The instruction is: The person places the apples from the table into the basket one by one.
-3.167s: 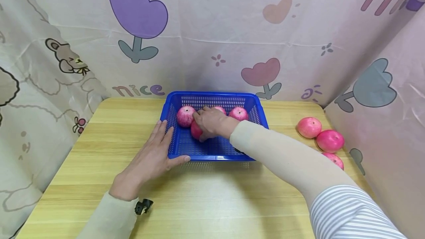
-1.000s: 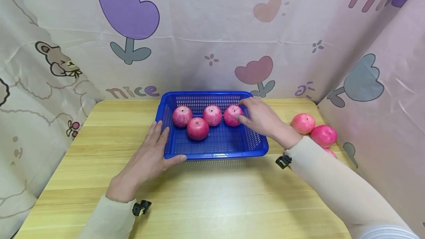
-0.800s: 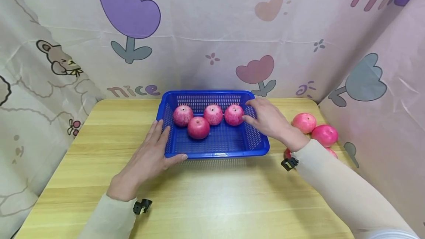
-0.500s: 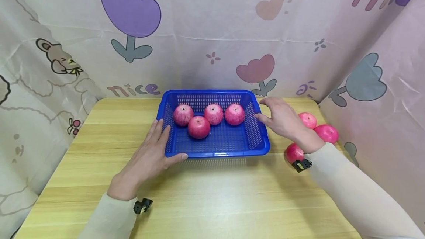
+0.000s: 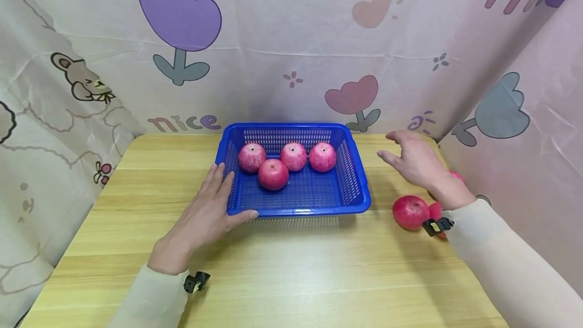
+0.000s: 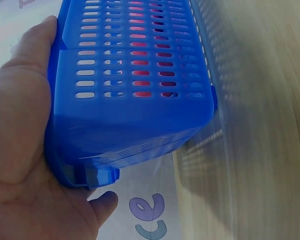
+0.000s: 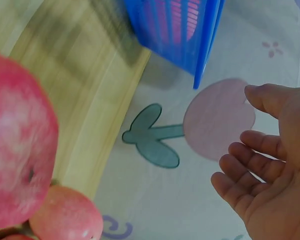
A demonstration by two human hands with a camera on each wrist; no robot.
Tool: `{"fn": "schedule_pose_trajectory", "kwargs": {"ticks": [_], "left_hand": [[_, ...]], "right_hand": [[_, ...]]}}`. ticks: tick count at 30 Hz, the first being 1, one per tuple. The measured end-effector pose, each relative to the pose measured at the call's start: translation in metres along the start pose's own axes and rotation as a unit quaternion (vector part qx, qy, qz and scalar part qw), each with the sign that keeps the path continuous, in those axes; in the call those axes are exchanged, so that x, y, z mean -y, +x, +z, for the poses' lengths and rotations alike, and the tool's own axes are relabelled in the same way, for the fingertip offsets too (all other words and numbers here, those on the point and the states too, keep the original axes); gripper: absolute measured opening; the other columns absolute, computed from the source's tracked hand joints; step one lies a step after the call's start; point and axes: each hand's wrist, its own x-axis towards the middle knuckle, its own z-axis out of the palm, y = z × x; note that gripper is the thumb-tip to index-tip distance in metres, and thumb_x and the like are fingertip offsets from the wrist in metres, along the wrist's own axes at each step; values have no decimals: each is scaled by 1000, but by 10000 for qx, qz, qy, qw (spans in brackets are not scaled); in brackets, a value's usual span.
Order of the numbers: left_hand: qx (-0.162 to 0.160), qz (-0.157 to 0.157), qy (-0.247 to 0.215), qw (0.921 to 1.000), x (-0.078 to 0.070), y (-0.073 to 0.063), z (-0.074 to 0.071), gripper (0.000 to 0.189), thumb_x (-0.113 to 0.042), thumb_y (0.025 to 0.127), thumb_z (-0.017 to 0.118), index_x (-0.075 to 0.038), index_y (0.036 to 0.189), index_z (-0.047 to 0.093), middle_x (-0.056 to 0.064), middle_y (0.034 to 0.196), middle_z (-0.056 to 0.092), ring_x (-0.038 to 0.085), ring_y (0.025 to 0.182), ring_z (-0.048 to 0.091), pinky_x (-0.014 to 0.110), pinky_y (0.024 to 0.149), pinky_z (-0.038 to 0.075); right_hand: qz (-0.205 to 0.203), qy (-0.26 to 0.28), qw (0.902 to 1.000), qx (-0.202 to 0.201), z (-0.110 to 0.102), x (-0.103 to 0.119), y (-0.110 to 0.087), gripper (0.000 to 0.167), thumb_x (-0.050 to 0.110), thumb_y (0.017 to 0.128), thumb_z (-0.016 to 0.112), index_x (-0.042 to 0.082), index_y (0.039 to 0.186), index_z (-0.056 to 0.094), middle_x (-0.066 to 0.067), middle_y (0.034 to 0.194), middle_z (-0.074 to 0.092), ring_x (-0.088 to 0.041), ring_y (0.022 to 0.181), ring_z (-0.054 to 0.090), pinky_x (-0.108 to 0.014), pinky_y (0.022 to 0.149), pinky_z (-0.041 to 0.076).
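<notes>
We rested the left hand [image 5: 200, 221] along the rim of the blue basket [image 5: 296, 212] at its eight o'clock, fingers straight, clasping nothing. We held the right hand [image 5: 416, 161] released in the air at three o'clock, fingers loosely bent. Four apples [image 5: 273, 174] sat inside; towards four o'clock on the worktop [image 5: 291, 277], our right wrist [image 5: 453, 194] and black clip [image 5: 438, 226] partly hid loose apples [image 5: 411, 212].
</notes>
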Motion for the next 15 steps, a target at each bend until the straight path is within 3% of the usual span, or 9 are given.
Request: {"fn": "schedule_pose_trajectory", "kwargs": {"ticks": [6,15], "left_hand": [[-9,12,10,10000,0,1,0,130,-94,83,47,2,167,19,22,177,-4,39,164,-7,66,128,16],[-5,-11,2,10000,0,1,0,130,-94,83,47,1,167,19,21,177,-4,38,164,-9,66,127,16]], "right_hand": [[262,123,9995,90,-6,-17,-3,63,36,103,67,-6,147,51,-33,149,50,-54,140,43,-72,117,34],[574,120,9979,283,-9,-45,-5,71,41,103,65,-8,150,46,-37,154,43,-57,140,41,-74,114,35]]}}
